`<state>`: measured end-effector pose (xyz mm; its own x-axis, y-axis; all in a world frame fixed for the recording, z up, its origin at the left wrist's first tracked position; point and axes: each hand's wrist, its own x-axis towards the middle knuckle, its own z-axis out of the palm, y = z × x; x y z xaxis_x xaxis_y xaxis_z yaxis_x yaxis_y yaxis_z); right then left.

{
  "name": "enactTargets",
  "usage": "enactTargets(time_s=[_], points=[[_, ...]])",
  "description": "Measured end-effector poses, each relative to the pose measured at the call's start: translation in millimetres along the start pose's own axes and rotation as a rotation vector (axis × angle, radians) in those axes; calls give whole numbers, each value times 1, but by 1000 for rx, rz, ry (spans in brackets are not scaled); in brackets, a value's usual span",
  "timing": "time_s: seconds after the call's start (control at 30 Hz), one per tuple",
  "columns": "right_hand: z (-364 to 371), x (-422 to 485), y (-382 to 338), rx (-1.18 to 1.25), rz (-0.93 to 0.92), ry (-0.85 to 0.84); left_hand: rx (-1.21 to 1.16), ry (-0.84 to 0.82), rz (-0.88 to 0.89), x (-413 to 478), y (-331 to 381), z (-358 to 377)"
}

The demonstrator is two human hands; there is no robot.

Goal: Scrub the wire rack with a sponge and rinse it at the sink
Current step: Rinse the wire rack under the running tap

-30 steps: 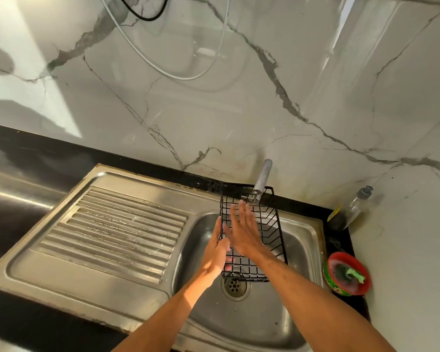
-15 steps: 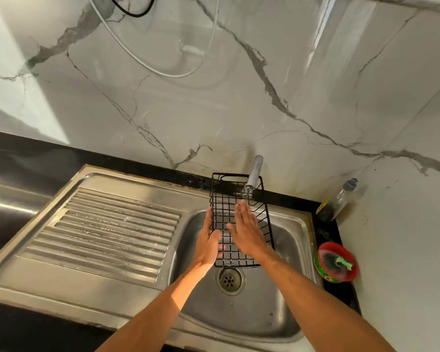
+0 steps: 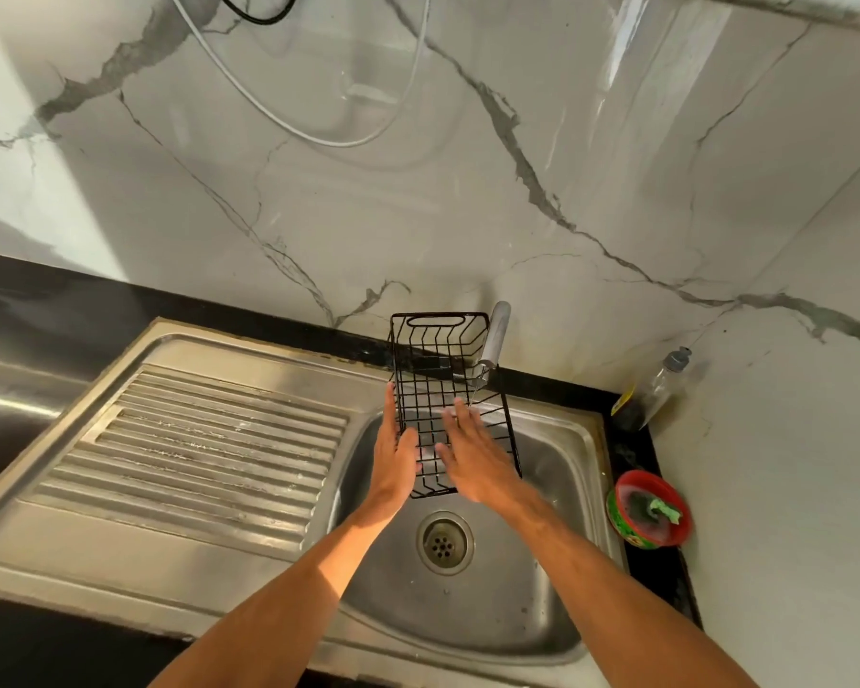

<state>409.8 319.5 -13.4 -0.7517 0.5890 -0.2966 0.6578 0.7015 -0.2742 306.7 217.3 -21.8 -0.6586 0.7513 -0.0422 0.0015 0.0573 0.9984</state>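
Note:
A black wire rack [image 3: 433, 350] stands tilted over the sink basin [image 3: 557, 494], its far end up against the tap [image 3: 496, 335]. My left hand [image 3: 394, 456] holds the rack's left side, with the fingers along the edge and the thumb over the wires. The palm of my right hand [image 3: 473, 456] lies flat on the grid with straight fingers, just below the tap's spout. A green sponge [image 3: 665, 509] lies in a red and green tub [image 3: 631, 531] on the black counter to the right of the sink.
A ribbed steel drainboard [image 3: 194, 439] fills the left side. The drain [image 3: 444, 542] sits below the rack. A clear soap bottle [image 3: 659, 389] stands in the right corner. Marble walls close the back and right, with a white cable [image 3: 289, 126] hanging above.
The rack has shifted left, so the tap now meets its right edge instead of its middle. My right hand has slid down the grid toward me.

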Motion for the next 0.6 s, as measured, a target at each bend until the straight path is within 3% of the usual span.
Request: enactTargets(time_s=[0.07,0.23,0.33,0.4,0.53,0.6], points=[[0,-5,-5,24,85,-27,14,22,2,3,-4,-2],[3,-23,-20,50,-79,-213,46,80,30,7,-2,-3],[-3,-30,-13,-16,68,19,34,112,52,14,-8,-7],[-3,-33,-18,-95,27,152,18,126,78,18,-10,-9],[-4,-29,-15,112,-71,94,68,144,151,21,1,-8],[-4,-26,-7,227,-46,317,47,159,135,23,5,-8]])
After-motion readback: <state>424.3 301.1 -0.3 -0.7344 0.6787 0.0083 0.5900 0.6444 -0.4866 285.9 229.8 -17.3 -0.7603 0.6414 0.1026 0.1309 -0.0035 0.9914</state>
